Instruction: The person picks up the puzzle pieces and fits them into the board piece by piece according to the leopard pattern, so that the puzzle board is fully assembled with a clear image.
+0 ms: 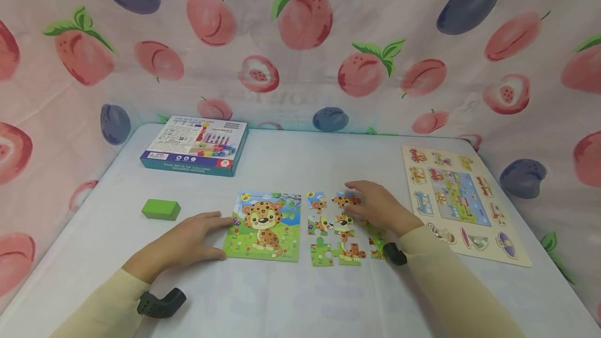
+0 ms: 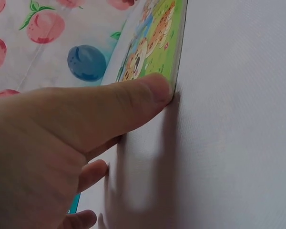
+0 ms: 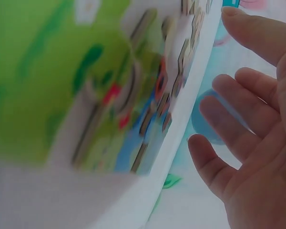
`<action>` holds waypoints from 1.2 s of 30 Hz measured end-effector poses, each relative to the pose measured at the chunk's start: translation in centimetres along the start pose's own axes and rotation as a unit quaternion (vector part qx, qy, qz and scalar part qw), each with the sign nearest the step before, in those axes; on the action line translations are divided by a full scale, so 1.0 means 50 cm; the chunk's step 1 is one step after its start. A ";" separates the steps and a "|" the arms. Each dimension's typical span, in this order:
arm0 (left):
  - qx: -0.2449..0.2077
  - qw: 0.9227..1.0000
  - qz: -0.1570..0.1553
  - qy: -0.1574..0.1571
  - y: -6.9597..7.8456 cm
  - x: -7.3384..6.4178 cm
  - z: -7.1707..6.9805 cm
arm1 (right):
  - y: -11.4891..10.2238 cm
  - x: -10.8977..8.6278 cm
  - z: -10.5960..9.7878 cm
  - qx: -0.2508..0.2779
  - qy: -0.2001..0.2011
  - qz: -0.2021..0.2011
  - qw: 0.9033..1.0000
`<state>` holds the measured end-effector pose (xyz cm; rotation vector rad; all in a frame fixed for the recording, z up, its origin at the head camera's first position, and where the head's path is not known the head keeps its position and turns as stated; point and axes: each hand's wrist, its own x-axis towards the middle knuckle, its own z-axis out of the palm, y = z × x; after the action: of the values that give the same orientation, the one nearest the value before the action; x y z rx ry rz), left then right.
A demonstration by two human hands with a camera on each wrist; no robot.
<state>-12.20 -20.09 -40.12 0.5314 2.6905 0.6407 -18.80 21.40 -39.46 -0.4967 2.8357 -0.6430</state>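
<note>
A square leopard picture board (image 1: 263, 227) lies flat in the middle of the table. My left hand (image 1: 190, 241) is at its left side, fingers extended; the thumb (image 2: 155, 88) touches the board's corner in the left wrist view. To the right of the board, several cut leopard puzzle pieces (image 1: 321, 252) lie apart in loose rows. My right hand (image 1: 377, 206) hovers over the upper right pieces and hides some of them. In the right wrist view its fingers (image 3: 229, 117) are spread and loosely bent, with nothing between them.
A green block (image 1: 161, 209) lies left of my left hand. Behind it stands a flat boxed bead set (image 1: 194, 145). On the right, a wooden peg puzzle board (image 1: 451, 244) lies at an angle near the table's edge. Fruit-print cloth (image 1: 300, 93) rises behind the table.
</note>
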 end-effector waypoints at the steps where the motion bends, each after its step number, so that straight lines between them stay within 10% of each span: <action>1: -0.001 1.000 0.000 -0.001 0.000 0.000 0.000 | -0.003 0.003 0.001 0.000 -0.002 -0.002 1.000; 36: -0.010 1.000 0.011 0.017 0.013 0.023 0.007 | -0.074 0.066 0.035 -0.010 -0.055 -0.007 0.998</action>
<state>-12.87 -18.94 -40.37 0.5498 2.7112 0.6888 -20.38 16.39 -39.76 -0.5392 2.7402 -0.5709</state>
